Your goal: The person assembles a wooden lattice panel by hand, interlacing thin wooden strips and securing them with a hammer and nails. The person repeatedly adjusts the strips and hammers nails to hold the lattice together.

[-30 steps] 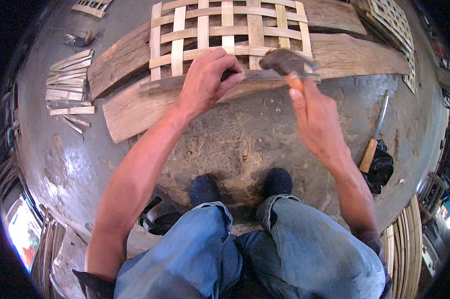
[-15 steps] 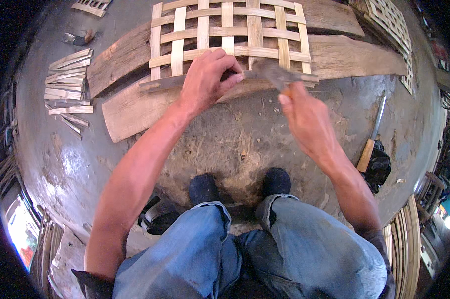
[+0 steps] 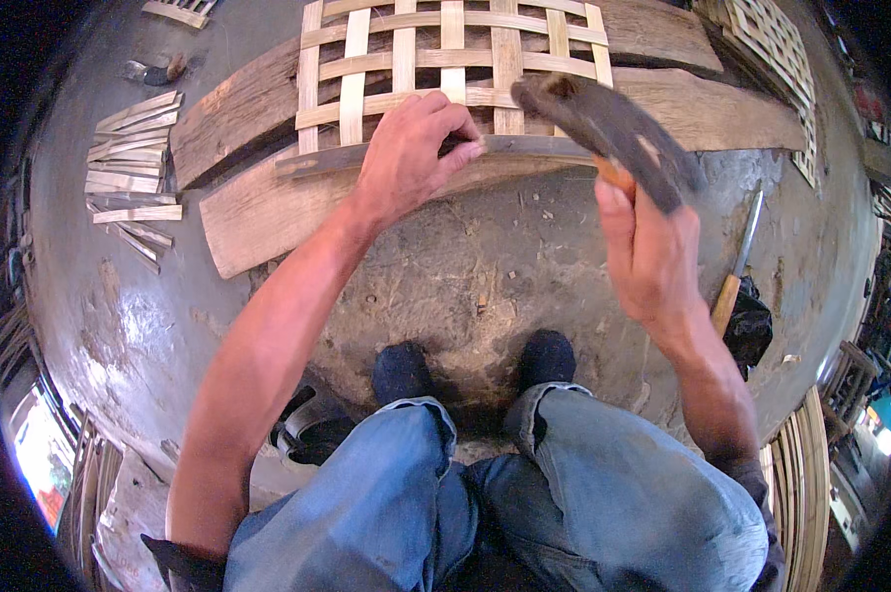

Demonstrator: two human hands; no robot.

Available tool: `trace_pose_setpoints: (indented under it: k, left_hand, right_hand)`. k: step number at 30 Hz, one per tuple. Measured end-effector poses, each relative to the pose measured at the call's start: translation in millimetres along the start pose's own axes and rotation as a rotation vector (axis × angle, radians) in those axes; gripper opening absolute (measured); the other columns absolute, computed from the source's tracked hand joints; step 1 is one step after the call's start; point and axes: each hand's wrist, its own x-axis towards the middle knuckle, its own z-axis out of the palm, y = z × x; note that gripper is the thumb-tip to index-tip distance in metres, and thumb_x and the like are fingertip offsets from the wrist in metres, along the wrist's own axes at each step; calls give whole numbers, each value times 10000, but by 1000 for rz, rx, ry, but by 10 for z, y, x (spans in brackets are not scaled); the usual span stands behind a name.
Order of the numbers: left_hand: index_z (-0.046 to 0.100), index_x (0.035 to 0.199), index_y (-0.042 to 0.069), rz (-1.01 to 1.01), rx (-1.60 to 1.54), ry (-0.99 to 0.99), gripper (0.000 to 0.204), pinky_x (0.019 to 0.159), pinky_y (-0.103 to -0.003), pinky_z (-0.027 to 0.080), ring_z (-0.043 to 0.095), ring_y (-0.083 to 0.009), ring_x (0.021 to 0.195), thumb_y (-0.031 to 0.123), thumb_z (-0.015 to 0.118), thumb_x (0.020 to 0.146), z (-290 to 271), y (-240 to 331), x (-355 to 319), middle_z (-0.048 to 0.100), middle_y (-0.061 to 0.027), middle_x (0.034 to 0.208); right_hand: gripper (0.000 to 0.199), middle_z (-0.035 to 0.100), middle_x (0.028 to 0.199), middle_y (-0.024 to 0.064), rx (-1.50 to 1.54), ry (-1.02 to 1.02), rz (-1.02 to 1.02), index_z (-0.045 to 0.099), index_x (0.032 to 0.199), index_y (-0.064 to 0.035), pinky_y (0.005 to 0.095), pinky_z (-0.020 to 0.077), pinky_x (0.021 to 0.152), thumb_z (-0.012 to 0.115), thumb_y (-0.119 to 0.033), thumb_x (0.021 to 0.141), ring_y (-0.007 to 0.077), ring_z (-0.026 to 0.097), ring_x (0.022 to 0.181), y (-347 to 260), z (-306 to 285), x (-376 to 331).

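The left hand (image 3: 411, 148) is pressing down on a long thin wooden strip (image 3: 366, 158) that is lying along the near edge of a woven bamboo lattice (image 3: 445, 59). Its grip is half curled, the fingertips (image 3: 465, 148) bearing on the strip rather than wrapping around it. The lattice is resting on two weathered planks (image 3: 258, 212) laid side by side on the concrete floor (image 3: 149, 316), with the strip sitting where the lattice meets the nearer plank.

The right hand (image 3: 652, 261) is holding a hammer (image 3: 613, 128) raised above the strip, just to the right of the left hand. Its grip is wrapped fully around the orange handle, and the dark, blurred head is hanging over the right end of the strip without touching it.

To the right of that hand, a knife with a wooden handle (image 3: 736, 266) is lying on the floor beside a black bag (image 3: 751, 326). Well apart to the left, a pile of short bamboo slats (image 3: 130, 168) is lying on the floor. The person is squatting, with knees in blue jeans (image 3: 524, 503) and dark shoes (image 3: 401, 370) near the bottom of the view.
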Motion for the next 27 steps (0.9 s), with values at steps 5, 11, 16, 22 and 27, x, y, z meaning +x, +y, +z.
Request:
trace_pose_setpoints:
  k: [5,11,16,22,27]
  left_hand:
    - [663,884,86,-7,12,19,160,786,-434,468,577,-309,869,205,757,833,30,-17,-9,591,-103,861]
    - [665,894,86,-24,-16,3,152,799,-433,473,583,-304,886,192,756,831,10,29,-13,603,-94,873]
    - [661,892,81,-14,-5,0,157,807,-435,478,587,-299,900,191,755,830,5,-25,-89,602,-87,865]
    - [647,891,73,38,2,12,163,795,-436,476,579,-317,883,194,742,838,38,-20,25,591,-104,870]
    - [641,889,72,24,34,23,161,796,-437,470,572,-319,887,194,734,844,-15,-37,-66,586,-104,877]
  right_hand:
    - [268,623,741,266,10,-99,129,502,1034,-13,554,479,625,496,-281,1043,483,636,739,150,174,-9]
    - [315,636,777,260,137,44,125,542,1049,-9,521,484,639,477,-317,1056,468,651,762,125,150,-49]
    - [315,650,811,264,37,-26,129,543,1079,-1,528,505,687,487,-310,1052,476,651,804,44,40,25]
    - [289,645,792,279,17,-71,147,540,1074,8,542,503,678,508,-278,1041,490,647,788,359,452,-39]
    - [234,642,767,257,86,88,51,548,1050,-15,513,513,621,534,-247,1027,471,649,733,-79,-76,11]
